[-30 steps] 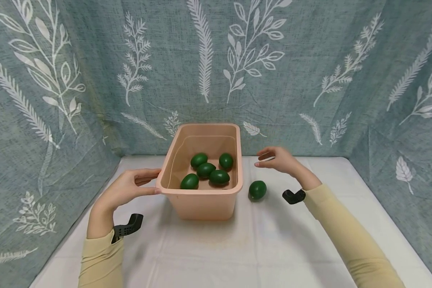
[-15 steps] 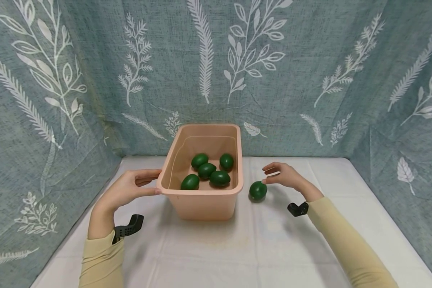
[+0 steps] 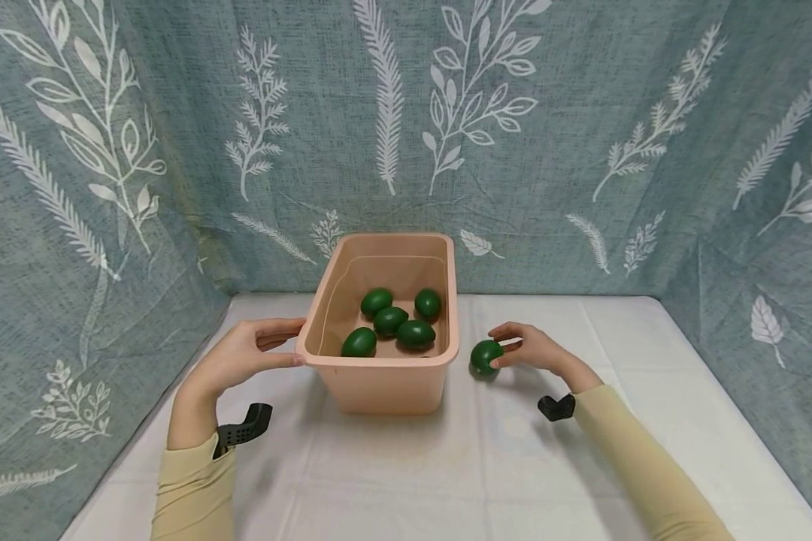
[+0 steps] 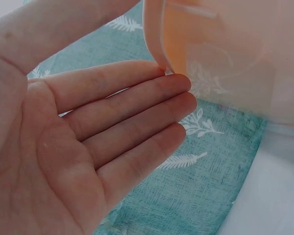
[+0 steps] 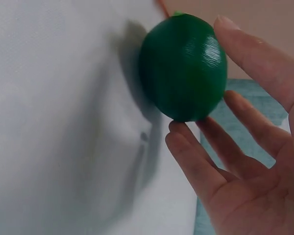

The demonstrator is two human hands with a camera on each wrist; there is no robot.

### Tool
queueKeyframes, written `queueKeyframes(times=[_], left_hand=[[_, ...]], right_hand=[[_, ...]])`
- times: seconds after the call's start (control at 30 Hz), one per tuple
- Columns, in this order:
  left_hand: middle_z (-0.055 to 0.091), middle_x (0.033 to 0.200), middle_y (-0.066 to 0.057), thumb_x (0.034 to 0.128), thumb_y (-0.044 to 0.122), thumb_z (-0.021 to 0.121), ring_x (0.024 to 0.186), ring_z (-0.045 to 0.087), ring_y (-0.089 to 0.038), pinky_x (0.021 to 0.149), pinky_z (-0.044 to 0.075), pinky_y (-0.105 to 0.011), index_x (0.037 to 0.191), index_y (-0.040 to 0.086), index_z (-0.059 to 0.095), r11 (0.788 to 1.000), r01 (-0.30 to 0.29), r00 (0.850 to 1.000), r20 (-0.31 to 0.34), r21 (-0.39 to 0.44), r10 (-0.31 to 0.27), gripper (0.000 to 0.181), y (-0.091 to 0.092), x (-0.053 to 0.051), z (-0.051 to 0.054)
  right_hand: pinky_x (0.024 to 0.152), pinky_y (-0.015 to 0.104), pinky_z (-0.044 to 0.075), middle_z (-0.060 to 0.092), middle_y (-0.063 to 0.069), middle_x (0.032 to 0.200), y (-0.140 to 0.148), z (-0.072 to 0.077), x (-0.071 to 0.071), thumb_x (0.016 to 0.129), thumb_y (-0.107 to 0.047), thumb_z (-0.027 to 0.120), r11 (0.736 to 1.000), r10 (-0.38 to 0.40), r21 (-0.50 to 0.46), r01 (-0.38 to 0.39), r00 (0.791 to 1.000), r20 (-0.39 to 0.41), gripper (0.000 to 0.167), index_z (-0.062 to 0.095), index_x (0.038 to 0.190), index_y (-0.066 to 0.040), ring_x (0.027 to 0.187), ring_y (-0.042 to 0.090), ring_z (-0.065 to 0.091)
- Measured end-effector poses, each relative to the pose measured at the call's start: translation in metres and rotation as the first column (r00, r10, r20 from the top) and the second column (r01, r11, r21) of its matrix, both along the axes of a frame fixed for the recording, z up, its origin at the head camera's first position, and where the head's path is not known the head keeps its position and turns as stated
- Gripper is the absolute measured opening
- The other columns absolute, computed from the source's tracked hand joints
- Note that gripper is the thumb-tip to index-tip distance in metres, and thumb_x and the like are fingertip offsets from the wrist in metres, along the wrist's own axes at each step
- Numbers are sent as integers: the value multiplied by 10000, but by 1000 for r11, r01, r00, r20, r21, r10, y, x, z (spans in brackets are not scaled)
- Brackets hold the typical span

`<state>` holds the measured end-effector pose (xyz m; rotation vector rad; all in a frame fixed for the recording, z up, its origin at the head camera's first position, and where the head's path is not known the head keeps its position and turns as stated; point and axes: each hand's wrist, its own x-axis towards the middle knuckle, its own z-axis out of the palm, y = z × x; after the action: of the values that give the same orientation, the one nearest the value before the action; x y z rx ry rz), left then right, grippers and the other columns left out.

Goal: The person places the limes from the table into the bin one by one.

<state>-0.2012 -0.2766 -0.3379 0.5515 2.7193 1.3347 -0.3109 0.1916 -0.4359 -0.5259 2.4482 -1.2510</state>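
Note:
A dark green lime (image 3: pixel 485 358) lies on the white table just right of a peach-coloured plastic bin (image 3: pixel 386 387). My right hand (image 3: pixel 531 352) reaches around it from the right. Its thumb and fingertips are at the lime's edge, and the fingers look fairly straight in the right wrist view, where the lime (image 5: pixel 183 68) has a small light green tip. Several more limes (image 3: pixel 416 334) rest on the bin's floor. At the bin's left side, my left hand (image 3: pixel 243 349) touches the rim with its fingertips. Those fingers are extended side by side in the left wrist view.
The table (image 3: pixel 379 481) has a white cover. Behind and on both sides hangs a blue-green curtain (image 3: pixel 548 150) printed with white leaves. A black wrist device (image 3: pixel 245 427) is on the left wrist, and another black device (image 3: pixel 556 407) on the right.
My right hand has come down and leftward from above the table to the lime beside the bin. The left hand stays at the bin's rim, and the limes have not moved.

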Motion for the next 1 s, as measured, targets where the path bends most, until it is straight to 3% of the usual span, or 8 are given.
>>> queueKeyframes(times=[0.17, 0.37, 0.57, 0.77, 1.0], left_hand=[[524, 1374, -152, 842, 297, 730, 1300, 459, -353, 1078, 432, -458, 1363, 47, 511, 1000, 4, 1000, -12, -8, -4, 618, 1, 0, 0], [526, 1377, -127, 831, 319, 738, 1303, 463, -330, 1072, 443, -436, 1365, 61, 512, 1000, -3, 1000, 1, -7, 3, 636, 0, -1, -1], [526, 1378, -123, 828, 311, 743, 1302, 464, -326, 1076, 439, -435, 1366, 57, 511, 1000, -5, 1000, 3, 3, 5, 639, -1, -2, -2], [534, 1369, -130, 836, 302, 736, 1294, 472, -329, 1076, 441, -421, 1359, 48, 517, 1000, 3, 1000, -14, 0, -3, 621, 0, -1, -1], [532, 1370, -129, 828, 313, 743, 1292, 476, -320, 1085, 431, -414, 1357, 49, 517, 1000, -6, 1000, -5, -1, 6, 634, 0, -1, -1]], right_hand=[[996, 466, 502, 490, 224, 1362, -3, -7, -1, 782, -267, 789, 1000, 1, -10, -1, 1000, -5, 680, 497, 1347, -26, 1174, 366, 563], [882, 384, 558, 502, 249, 1334, -8, -15, -2, 779, -354, 782, 999, 45, 11, -44, 997, -70, 688, 520, 1330, -37, 1089, 345, 605], [895, 397, 550, 503, 197, 1356, -16, -17, -4, 766, -323, 798, 999, -25, 21, 26, 999, -24, 660, 539, 1331, -102, 1152, 350, 562], [858, 367, 552, 520, 167, 1340, -19, -19, -2, 760, -310, 804, 994, -93, 48, 94, 995, -32, 621, 564, 1306, -136, 1155, 317, 544], [850, 373, 558, 514, 181, 1340, -17, -12, 6, 762, -350, 795, 993, -99, 55, 102, 993, -57, 638, 559, 1314, -133, 1170, 332, 532]])
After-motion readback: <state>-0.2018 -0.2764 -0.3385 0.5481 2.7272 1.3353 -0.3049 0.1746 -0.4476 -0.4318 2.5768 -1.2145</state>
